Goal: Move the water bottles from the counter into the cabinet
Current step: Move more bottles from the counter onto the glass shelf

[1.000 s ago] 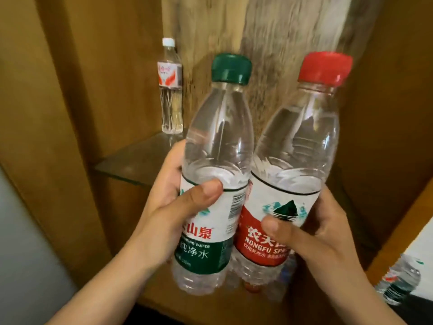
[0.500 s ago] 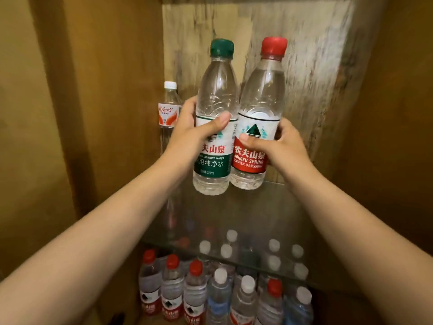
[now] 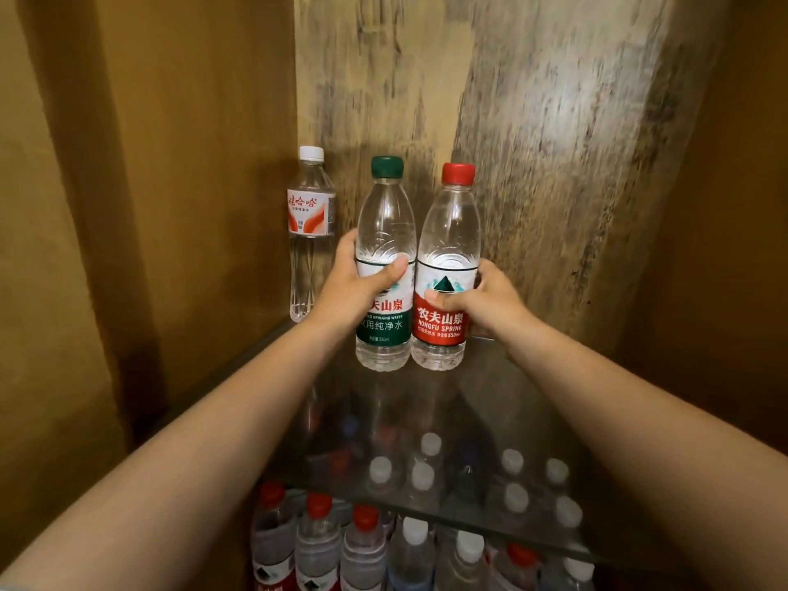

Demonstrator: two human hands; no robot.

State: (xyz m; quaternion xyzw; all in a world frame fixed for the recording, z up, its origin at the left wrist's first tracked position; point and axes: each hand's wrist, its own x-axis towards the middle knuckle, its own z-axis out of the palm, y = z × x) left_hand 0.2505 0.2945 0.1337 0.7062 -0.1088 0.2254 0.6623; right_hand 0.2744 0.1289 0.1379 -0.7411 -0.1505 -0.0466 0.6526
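Wooden cabinet walls are framing a glass shelf (image 3: 503,403) across mid-frame. Left hand (image 3: 354,287) is grasping the green-cap bottle (image 3: 386,232); right hand (image 3: 482,305) is grasping the red-cap bottle (image 3: 454,232). Both bottles are standing upright, touching, at frame centre, bases at or just above the glass; contact cannot be told. White-cap bottle (image 3: 310,223) is standing at their left. Recommended: be lowering both squarely, checking they are seated, then letting go without knocking the neighbour.

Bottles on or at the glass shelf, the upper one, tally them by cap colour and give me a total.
White cap: 1
Green cap: 1
Red cap: 1
Total: 3
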